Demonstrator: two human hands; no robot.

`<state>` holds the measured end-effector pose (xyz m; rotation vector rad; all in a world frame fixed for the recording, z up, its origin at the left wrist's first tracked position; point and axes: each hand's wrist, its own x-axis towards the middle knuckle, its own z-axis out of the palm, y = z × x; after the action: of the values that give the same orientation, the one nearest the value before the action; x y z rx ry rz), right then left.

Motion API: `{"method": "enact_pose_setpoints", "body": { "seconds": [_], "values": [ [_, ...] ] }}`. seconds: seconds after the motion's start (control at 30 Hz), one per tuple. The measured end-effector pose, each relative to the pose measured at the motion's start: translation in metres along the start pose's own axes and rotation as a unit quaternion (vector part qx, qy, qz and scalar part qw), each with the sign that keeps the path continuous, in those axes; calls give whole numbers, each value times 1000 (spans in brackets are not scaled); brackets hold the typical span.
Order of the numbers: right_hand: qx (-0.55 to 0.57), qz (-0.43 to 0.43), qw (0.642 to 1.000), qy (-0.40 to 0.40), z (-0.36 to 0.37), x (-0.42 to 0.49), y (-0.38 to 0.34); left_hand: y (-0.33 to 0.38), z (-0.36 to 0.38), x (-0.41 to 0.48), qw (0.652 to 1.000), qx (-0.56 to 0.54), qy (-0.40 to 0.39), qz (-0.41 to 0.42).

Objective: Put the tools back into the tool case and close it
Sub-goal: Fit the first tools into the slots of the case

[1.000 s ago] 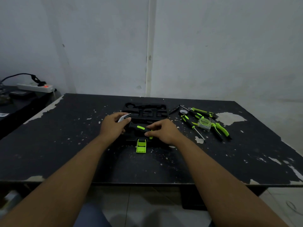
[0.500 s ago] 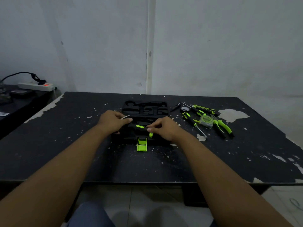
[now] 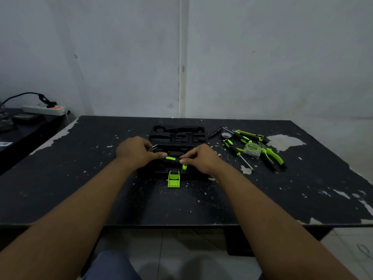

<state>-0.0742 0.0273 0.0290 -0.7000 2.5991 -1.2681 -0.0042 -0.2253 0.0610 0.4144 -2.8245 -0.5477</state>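
A black work table (image 3: 60, 178), its coating chipped in pale patches, carries the open tool case (image 3: 178, 138), which lies flat at the table's middle with its moulded recesses facing up and its green latch (image 3: 173, 179) hanging over the near edge.

To the right of the case, apart from it, the remaining tools are grouped: green-handled pliers (image 3: 271, 156), two screwdrivers (image 3: 236, 149), a tape measure (image 3: 251, 148) resting among them, and a small roll of tape (image 3: 226, 135).

Over the near half of the case, a black tool with green inserts (image 3: 170, 158) is held at both ends. The left hand (image 3: 135, 151) is closed on the metal end, the thumb laid along the handle. The fingers of the right hand (image 3: 201, 158) are pinched together on the other end of the handle. The exact type of tool cannot be told, as its head is covered.

The step in hand is judged to be the seating of this tool in its recess. The tool should be aligned with the matching recess outline before any pressure is applied. It should then be pressed down evenly at both ends until flush. A raised handle is likely to prevent the lid from closing. The fingers should be withdrawn sideways once the tool is seated.
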Motion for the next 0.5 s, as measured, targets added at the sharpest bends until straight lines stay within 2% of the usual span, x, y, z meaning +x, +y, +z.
{"method": "enact_pose_setpoints", "body": {
  "seconds": [0.27,0.5],
  "values": [
    [12,2,1000,-2,0,-1,0,-8,7,0,997,-69,-23,9],
    [18,3,1000,-1,1,-4,-2,-12,19,-1,992,-123,-5,13]
  ]
}}
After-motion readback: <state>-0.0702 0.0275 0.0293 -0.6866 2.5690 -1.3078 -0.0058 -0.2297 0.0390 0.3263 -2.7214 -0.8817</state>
